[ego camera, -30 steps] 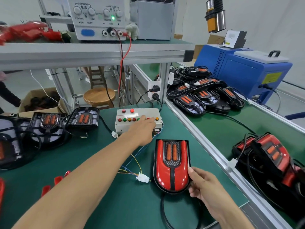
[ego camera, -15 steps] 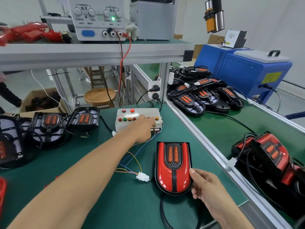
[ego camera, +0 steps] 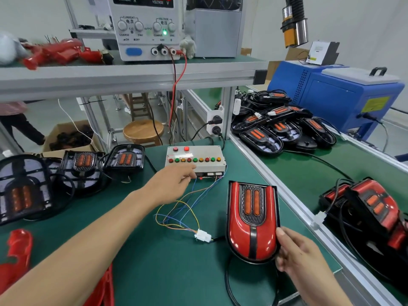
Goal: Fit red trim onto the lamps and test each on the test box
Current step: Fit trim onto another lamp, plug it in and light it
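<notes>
- Lamp (ego camera: 252, 221) with red trim fitted: lies on the green bench (ego camera: 154, 266), near right, plugged through the white connector (ego camera: 202, 235) into the test box (ego camera: 195, 161).
- Right hand (ego camera: 295, 253): grip pinches the lamp's near right edge.
- Left hand (ego camera: 171, 184): fingers extended, relaxed, at the box's front switches.
- Step in hand: testing, judging by the layout.
- Next: probably working the switches and watching the lamp's lenses.

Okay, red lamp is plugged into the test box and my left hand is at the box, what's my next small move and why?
Probably press a switch on the test box with your left hand. Its fingers already reach the box's front edge, the lamp is wired in through the white plug, your right hand steadies it, and its orange strips look unlit.
</notes>
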`<state>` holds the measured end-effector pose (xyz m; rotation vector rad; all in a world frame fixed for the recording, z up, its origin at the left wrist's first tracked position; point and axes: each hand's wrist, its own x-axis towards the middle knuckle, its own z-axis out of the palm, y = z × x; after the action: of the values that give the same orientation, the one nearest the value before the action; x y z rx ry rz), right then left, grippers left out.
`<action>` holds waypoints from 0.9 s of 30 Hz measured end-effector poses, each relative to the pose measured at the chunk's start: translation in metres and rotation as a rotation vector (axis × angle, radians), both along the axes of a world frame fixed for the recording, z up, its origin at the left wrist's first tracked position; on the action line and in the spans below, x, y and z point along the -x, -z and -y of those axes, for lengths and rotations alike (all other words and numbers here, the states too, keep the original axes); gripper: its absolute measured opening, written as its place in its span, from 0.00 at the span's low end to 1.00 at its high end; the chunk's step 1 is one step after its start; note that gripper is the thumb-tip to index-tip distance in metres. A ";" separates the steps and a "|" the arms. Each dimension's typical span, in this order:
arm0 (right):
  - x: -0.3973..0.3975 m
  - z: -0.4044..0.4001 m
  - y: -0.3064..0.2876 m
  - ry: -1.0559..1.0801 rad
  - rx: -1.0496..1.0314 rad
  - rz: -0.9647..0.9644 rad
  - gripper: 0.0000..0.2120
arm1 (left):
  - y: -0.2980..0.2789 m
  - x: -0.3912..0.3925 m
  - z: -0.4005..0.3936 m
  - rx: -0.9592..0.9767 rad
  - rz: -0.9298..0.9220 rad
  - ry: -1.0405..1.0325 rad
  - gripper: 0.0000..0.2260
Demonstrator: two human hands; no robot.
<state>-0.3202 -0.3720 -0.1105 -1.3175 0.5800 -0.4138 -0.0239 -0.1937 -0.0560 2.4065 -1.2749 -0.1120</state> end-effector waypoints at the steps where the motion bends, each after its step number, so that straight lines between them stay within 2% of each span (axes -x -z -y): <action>1: 0.000 -0.003 -0.001 0.004 -0.004 0.031 0.14 | 0.002 0.001 0.006 -0.024 0.011 0.024 0.12; 13: -0.003 -0.013 0.002 0.086 -0.095 0.222 0.15 | 0.022 -0.004 0.083 -0.231 0.030 0.032 0.14; 19: -0.012 -0.011 0.011 0.055 -0.052 0.227 0.18 | 0.026 -0.012 0.088 -0.245 0.068 0.008 0.14; 23: -0.014 -0.012 0.016 0.041 -0.050 0.211 0.20 | 0.022 -0.008 0.092 -0.330 0.134 -0.008 0.11; 27: -0.013 -0.011 0.018 0.044 -0.049 0.193 0.19 | 0.017 -0.002 0.095 -0.371 0.187 -0.027 0.11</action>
<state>-0.3070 -0.3607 -0.1284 -1.2036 0.4547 -0.5527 -0.0224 -0.2887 -0.0725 2.8037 -1.4066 -0.1282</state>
